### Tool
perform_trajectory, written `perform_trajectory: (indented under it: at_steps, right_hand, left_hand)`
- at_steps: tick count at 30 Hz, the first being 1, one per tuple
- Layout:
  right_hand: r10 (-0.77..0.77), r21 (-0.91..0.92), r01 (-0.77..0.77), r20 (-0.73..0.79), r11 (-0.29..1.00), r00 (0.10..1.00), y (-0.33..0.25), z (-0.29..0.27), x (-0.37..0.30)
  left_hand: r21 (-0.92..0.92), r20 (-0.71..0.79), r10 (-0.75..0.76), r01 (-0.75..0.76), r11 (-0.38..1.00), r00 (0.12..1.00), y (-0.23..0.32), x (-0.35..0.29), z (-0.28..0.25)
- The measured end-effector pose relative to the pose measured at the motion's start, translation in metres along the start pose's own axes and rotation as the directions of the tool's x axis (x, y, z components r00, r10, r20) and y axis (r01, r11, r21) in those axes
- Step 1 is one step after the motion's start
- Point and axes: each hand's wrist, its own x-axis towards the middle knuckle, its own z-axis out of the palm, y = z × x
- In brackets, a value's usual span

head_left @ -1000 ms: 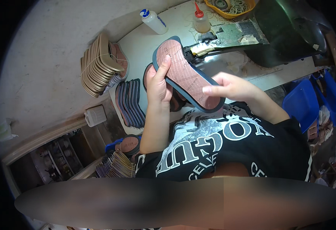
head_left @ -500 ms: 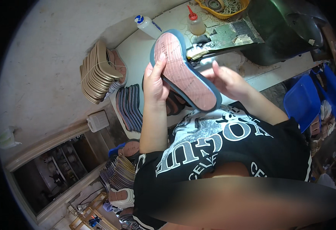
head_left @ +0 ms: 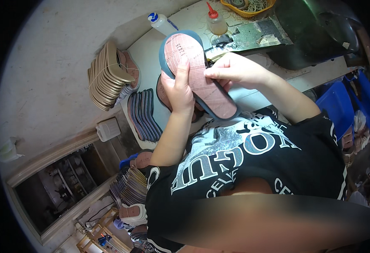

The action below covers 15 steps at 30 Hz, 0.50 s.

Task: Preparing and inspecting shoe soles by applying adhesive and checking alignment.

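I hold a shoe sole in front of my chest, a reddish-brown insole face set in a dark blue-grey rim, toe end pointing away over the white work table. My left hand grips its left edge with the thumb lying on the brown face. My right hand pinches the right edge near the middle. Another brown sole lies on the table under my left hand.
A fanned stack of tan insoles and a row of dark soles sit at the table's left. Two glue bottles, a yellow tray and a dark machine stand at the back. Blue bins are on my right; more soles lie stacked lower left.
The sole has swung from lying slanted across my hands to more upright, toe away. My right hand has moved from its heel end up to the right edge.
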Motion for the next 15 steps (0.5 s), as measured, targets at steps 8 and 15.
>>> perform_trajectory:
  at_steps: [8,15]
  right_hand:
    - [-0.123,-0.115,0.097,-0.244,0.989,0.962,0.01,-0.011,-0.004]
    - [-0.162,-0.014,0.169,-0.371,0.985,0.914,0.016,-0.007,-0.001]
  left_hand:
    - [0.307,-0.105,0.027,0.007,0.952,0.994,-0.032,0.013,-0.01]
    - [0.704,-0.172,0.23,-0.043,0.708,0.958,-0.055,0.034,-0.02]
